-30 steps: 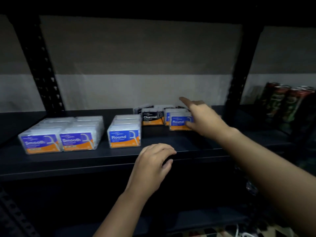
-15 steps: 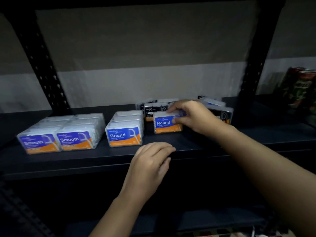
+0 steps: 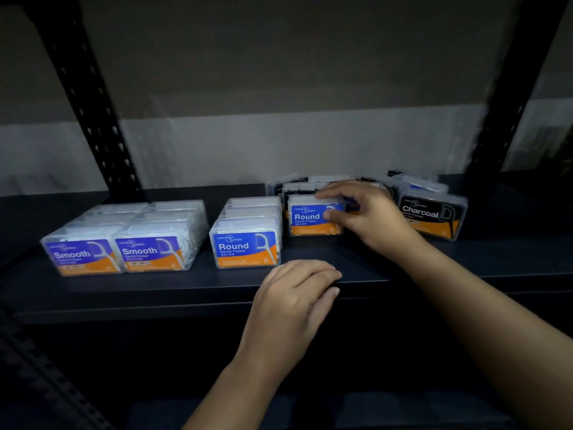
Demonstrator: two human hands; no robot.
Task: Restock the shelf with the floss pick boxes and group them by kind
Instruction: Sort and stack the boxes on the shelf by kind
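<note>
The right hand [image 3: 369,215] gripped a Round box [image 3: 313,217], fingers over its top edge and thumb on its label, the box standing on the shelf [image 3: 387,265] just right of the Round row [image 3: 248,234] and in front of dark boxes (labels hidden). The left hand [image 3: 294,302] rested loosely curled on the shelf's front edge, holding nothing. Smooth boxes [image 3: 124,240] stood grouped at the left; a Charcoal box [image 3: 434,217] stood to the right.

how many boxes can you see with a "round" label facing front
2. One Round box fronts the row right of the Smooth boxes; the other Round box sits further back, gripped by the right hand. Boxes behind them may be Round too, labels hidden.
</note>
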